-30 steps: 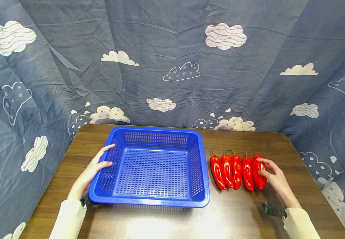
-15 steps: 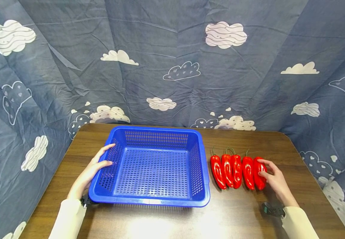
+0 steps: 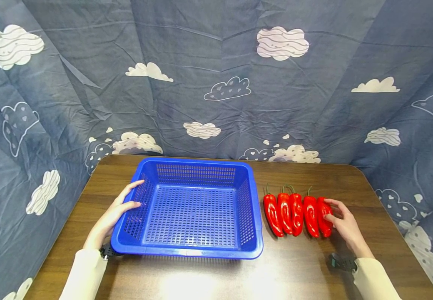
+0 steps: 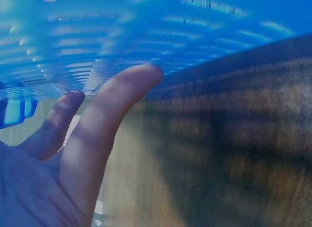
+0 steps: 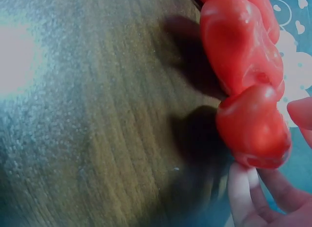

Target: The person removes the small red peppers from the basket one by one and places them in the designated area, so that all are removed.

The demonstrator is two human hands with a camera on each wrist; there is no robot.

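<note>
Near the table's left side stands a blue plastic basket (image 3: 192,253) with slotted walls. My left hand (image 3: 113,214) grips its left side, two fingertips lapping over the rim; in the left wrist view, fingers (image 4: 92,139) of that hand reach up to the slotted blue plastic. To the right of the basket, glossy red peppers lie side by side in a row. My right hand (image 3: 345,225) holds the rightmost pepper (image 3: 323,221) from its right side, thumb and finger on it. In the right wrist view this pepper (image 5: 253,127) sits against its neighbour (image 5: 239,41).
Several other peppers, such as the leftmost one (image 3: 273,216), lie between the basket and my right hand, green stems pointing away. Behind the brown wooden table (image 3: 295,271) hangs a dark blue cloud-print curtain (image 3: 216,58). A black band (image 3: 342,263) is on the right wrist.
The right hand and the rightmost pepper have shifted slightly, the pepper now closer to its neighbour and a little lower at its top. The left hand and basket have stayed put.
</note>
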